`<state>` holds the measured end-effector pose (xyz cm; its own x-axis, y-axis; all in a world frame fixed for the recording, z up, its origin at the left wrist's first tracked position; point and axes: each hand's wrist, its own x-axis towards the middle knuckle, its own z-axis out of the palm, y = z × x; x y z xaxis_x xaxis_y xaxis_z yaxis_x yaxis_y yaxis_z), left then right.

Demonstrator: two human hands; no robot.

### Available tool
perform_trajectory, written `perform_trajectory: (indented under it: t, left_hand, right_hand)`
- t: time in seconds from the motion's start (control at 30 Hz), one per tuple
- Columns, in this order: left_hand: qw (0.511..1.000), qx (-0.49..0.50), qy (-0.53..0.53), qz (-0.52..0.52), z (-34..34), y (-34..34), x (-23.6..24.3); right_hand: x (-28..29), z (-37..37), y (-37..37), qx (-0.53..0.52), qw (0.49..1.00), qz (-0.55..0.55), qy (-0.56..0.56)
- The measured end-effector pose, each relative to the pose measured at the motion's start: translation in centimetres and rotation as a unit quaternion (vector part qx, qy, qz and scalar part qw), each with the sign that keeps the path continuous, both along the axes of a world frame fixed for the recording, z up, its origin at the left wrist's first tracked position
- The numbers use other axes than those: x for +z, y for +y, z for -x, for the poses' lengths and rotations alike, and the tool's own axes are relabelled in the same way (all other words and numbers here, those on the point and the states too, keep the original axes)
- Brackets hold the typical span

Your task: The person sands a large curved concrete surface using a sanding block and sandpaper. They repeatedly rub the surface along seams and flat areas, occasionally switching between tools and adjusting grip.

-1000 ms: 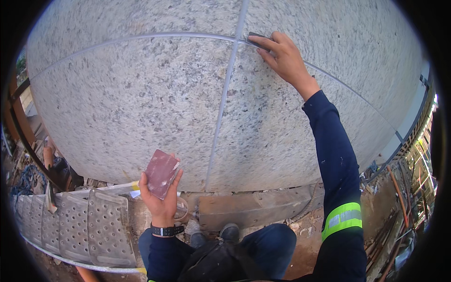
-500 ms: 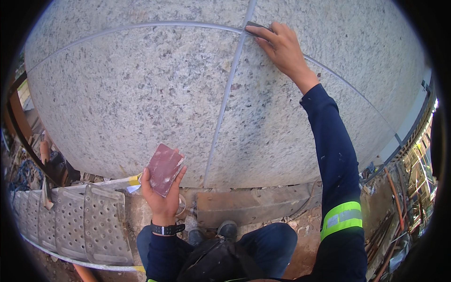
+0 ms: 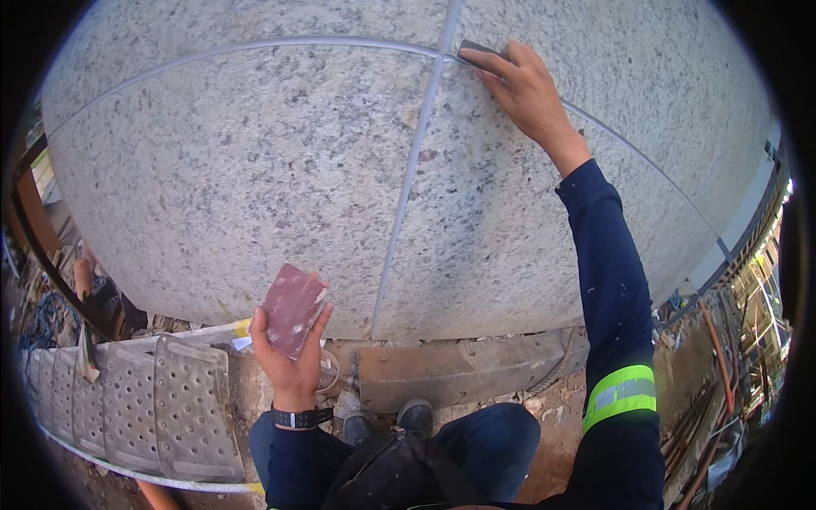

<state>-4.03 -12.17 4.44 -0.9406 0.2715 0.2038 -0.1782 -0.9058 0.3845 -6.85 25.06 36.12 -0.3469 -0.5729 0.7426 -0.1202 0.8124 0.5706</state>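
Note:
A speckled pale stone-like wall (image 3: 280, 170) fills the upper view, crossed by a grey vertical joint (image 3: 411, 161) and a curving horizontal joint (image 3: 297, 41). High up, just right of where they cross, my right hand (image 3: 534, 102) pinches a small dark flat scraper (image 3: 470, 48). Its edge lies at the horizontal joint; the fingers hide part of it. Lower left, before the wall's bottom edge, my left hand (image 3: 293, 378) holds a reddish-brown rectangular plate (image 3: 291, 308) smeared with pale residue, thumb and fingers at its edges.
Perforated metal steps (image 3: 127, 412) lie at lower left, beside a pale rail (image 3: 195, 333). A brown plank (image 3: 450, 374) runs along the wall's foot, near a white bucket (image 3: 330, 372) behind my left hand. Scrap wood and pipes (image 3: 710, 425) clutter the right side.
My right hand and the scraper have shifted slightly right, away from the joint crossing. My left hand still holds the plate, almost in the same place.

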Motion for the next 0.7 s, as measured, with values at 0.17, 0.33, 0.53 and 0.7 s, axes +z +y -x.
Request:
perform_trajectory:
  t: [0.17,0.33,0.53,0.7]
  left_hand:
    - [1.0,0.012,-0.012,0.012,0.1,0.0,-0.1]
    - [1.0,0.007,-0.015,0.007,0.0,0.2,0.0]
    - [1.0,0.011,-0.021,-0.002,0.5,-0.7,-0.2]
    - [1.0,0.003,-0.024,-0.012,0.4,-0.8,0.1]
  right_hand:
    - [-1.7,0.5,-1.4,-0.008,0.998,0.064,0.027]
    - [-5.1,1.1,-2.5,0.023,0.984,0.166,0.062]
    - [-7.5,3.0,-4.9,0.082,0.96,0.236,0.124]
    - [-9.1,2.7,-4.5,0.071,0.962,0.244,0.103]
